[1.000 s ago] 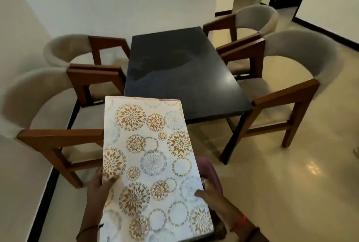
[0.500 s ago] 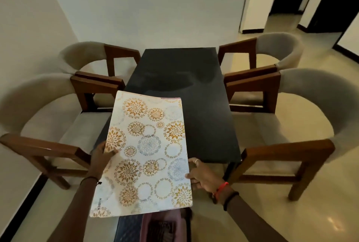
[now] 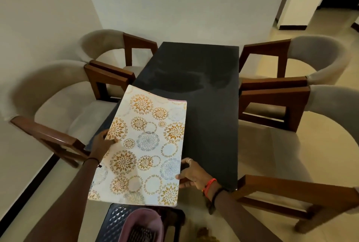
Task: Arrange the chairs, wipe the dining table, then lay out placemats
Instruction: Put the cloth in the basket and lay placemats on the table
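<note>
- Chairs [image 3: 81, 94] tucked in; dark surface [image 3: 204, 106] bare, wiping likely done.
- We hold the placemats [image 3: 143, 144] over the near left corner; left hand [image 3: 101, 142] and right hand [image 3: 192, 173] fingers clamped on their edges.
- None laid yet.

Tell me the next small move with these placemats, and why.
Probably lower the placemats flat onto the near left of the dark table. Both the left hand and the right hand hold them tilted over that bare corner.
</note>
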